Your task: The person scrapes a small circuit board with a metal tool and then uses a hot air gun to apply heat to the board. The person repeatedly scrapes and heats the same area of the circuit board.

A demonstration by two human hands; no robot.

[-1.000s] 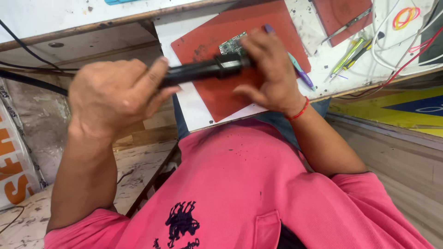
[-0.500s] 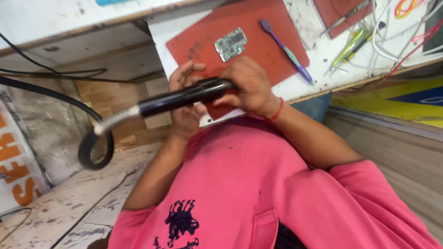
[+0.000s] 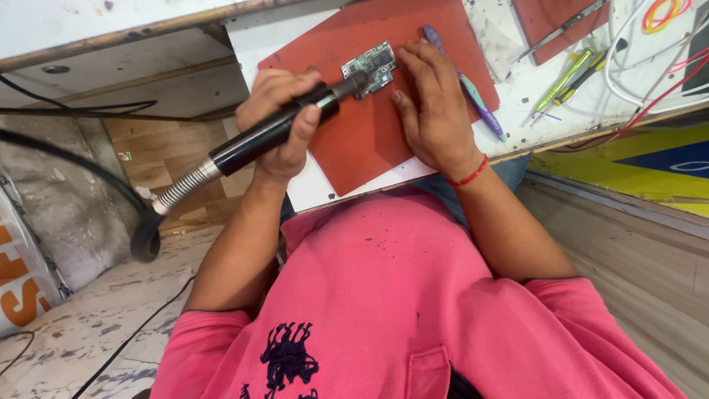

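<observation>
My left hand (image 3: 284,122) is wrapped tight around the black hot-air handpiece (image 3: 273,131), and its metal nozzle now sits right over the small circuit board (image 3: 371,68), which lies toward twelve o'clock on the red mat (image 3: 354,140). A second ago I had the tool up in front of my chest, both hands on it and well clear of the board; half a second ago it was on its way down. Now my right hand (image 3: 436,111) has let go and lies flat and unclenched on the mat at three o'clock of the board, fingertips just beside its edge, gripping nothing. I read this as the shift from readying the tool to working on the board, with the right hand steadying it. The handpiece's sprung hose (image 3: 181,188) trails off toward eight o'clock. A purple toothbrush (image 3: 465,81) lies at two o'clock on the white surface (image 3: 317,196), partly behind my right hand, with tweezers and green-handled tools (image 3: 565,81) farther out.
</observation>
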